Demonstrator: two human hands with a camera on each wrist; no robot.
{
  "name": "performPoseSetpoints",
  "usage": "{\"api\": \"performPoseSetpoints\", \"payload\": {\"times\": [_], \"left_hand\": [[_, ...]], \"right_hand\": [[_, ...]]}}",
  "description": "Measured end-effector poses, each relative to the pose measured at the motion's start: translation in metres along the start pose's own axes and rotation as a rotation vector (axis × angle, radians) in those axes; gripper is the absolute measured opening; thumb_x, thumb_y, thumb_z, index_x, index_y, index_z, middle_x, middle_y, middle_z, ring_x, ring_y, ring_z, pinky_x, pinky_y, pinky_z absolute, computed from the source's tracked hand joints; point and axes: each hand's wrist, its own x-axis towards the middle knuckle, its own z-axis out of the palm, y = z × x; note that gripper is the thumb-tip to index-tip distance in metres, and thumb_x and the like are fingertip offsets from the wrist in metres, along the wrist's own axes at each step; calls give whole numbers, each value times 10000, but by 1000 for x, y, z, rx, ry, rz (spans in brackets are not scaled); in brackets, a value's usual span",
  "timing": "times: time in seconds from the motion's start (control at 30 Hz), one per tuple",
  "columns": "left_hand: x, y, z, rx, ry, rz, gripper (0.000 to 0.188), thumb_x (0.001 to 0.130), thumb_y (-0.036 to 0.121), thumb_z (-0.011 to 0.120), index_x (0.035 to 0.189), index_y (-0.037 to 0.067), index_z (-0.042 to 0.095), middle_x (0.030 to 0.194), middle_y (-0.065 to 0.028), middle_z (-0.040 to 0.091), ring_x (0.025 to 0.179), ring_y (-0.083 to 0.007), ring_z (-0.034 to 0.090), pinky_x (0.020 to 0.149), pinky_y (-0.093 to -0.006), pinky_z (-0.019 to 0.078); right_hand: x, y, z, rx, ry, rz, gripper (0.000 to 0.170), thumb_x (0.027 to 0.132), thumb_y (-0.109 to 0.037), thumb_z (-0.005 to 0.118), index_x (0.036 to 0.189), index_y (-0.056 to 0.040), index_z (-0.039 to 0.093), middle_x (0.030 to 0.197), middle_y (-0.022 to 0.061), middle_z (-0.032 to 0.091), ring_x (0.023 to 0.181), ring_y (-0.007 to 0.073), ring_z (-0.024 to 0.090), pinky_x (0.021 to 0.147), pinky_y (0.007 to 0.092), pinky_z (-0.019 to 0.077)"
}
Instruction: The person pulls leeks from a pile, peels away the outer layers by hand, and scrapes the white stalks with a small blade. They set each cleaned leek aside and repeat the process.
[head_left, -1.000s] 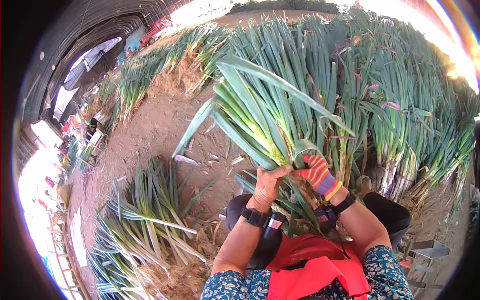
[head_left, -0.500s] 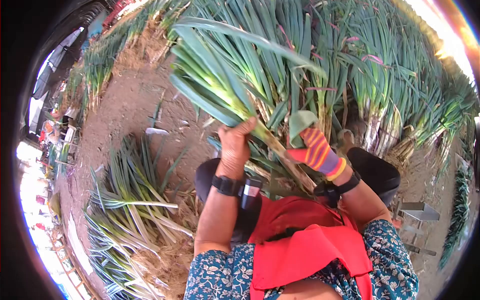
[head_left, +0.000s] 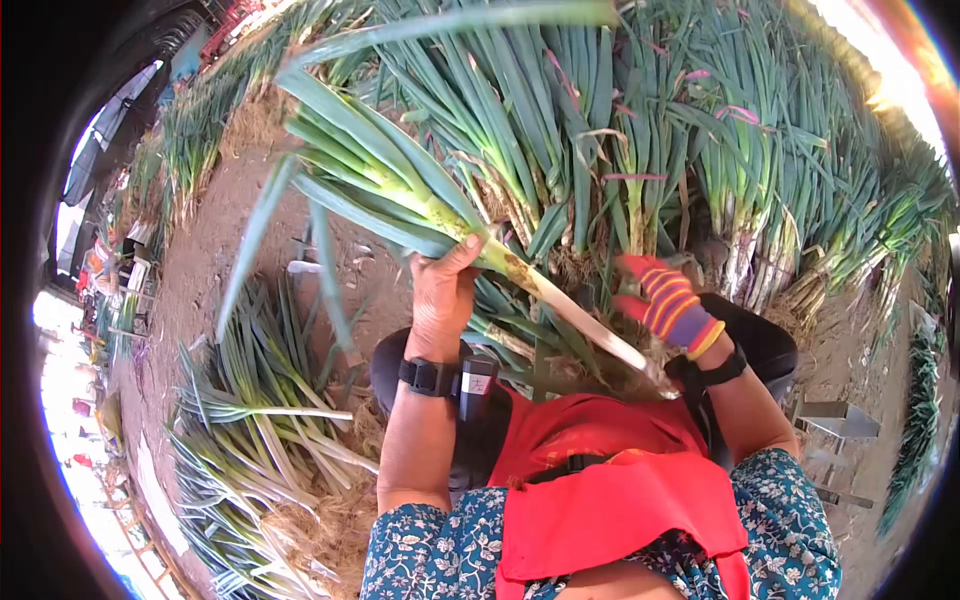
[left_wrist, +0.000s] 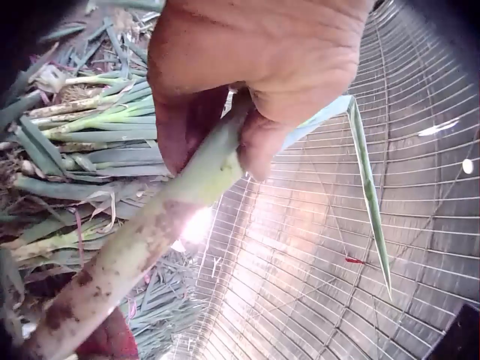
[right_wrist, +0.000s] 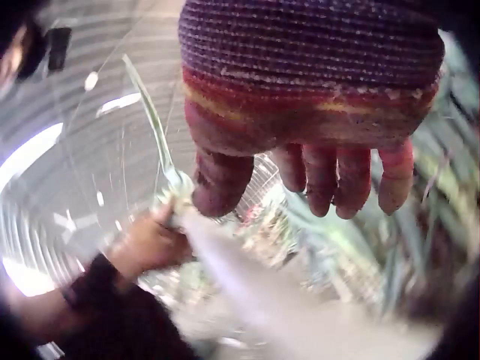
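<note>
My bare left hand [head_left: 440, 290] grips a large green onion [head_left: 575, 315] just below where its leaves fan out. The stalk slants down to the right across my lap, its pale root end near my right wrist. Brown soil marks and a peeled skin patch show on the stalk in the left wrist view, where thumb and fingers [left_wrist: 262, 146] wrap it. My right hand [head_left: 668, 300], in a striped knit glove, is held off the stalk with its fingers loosely extended. In the right wrist view the gloved fingers [right_wrist: 352, 180] hold nothing, and the pale stalk passes below them, blurred.
A pile of green onions [head_left: 285, 430] with stringy roots lies on the dirt floor at my left. Rows of bundled green onions [head_left: 740, 170], some tied with pink strips, stand ahead and to the right. A small metal stool-like piece [head_left: 838, 420] is at the right.
My left hand has moved left and down with the green onion, and its pale stalk now shows. The right hand has let go of a strip of leaf and opened.
</note>
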Motion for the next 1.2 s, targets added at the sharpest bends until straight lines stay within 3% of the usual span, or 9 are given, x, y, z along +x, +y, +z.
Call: {"api": "performPoseSetpoints", "payload": {"times": [0.1,0.17,0.2,0.3,0.57,0.63,0.83,1.0,1.2], "left_hand": [[-2,0,6,-36,15,-61,397,748,76,706,1104,25,540,987,-63,603,892,-213,585,755,-375,492],[-3,-3,8,13,12,-101,388,751,80,703,1099,27,540,980,-59,604,884,-208,586,743,-366,493],[-3,-5,8,69,9,-140,379,755,84,699,1094,30,540,973,-55,605,875,-202,588,730,-357,494],[1,-9,8,108,18,-48,348,772,99,672,1085,21,540,950,-59,612,809,-203,600,664,-323,492],[10,-39,25,33,305,-15,189,802,43,641,977,-6,591,841,-72,617,718,-172,610,596,-292,514],[9,-43,28,57,194,-208,130,773,58,677,871,28,597,744,-44,614,585,-158,589,393,-268,449],[-23,-74,41,409,-318,-704,305,763,120,707,999,-39,596,798,-77,636,660,-154,607,491,-292,500],[-19,-62,31,631,-267,-541,718,757,235,734,1303,-46,363,1033,-114,590,827,-177,600,687,-293,513],[0,-36,21,-45,-42,-203,488,830,308,655,1176,12,481,1027,-94,573,964,-217,561,728,-355,518]], "right_hand": [[12,-36,18,412,5,-115,545,700,-320,728,1114,-14,550,909,151,645,868,325,615,782,389,479],[3,-43,32,764,-677,428,540,702,-334,720,1098,-7,556,833,154,639,772,307,629,723,380,486],[-3,-39,48,769,-682,438,540,702,-334,720,1098,-7,556,833,154,639,772,307,629,723,380,486],[-12,-34,84,431,-255,240,434,710,-316,686,1019,-28,585,781,205,624,702,329,621,633,392,482],[1,-37,68,-12,20,278,308,734,-248,671,975,-71,595,732,159,632,667,342,616,576,413,477],[2,-28,64,-42,37,276,311,729,-246,677,970,-69,593,738,158,631,668,343,615,574,414,475],[33,-17,55,-54,197,129,173,737,-129,603,889,-62,554,736,170,596,657,370,585,558,447,449],[35,-6,26,-152,187,174,234,712,-160,643,896,-52,545,751,159,600,703,364,587,587,442,461],[2,4,32,-308,253,31,379,671,-150,697,1003,-44,549,776,115,597,691,327,585,619,406,463]]}}
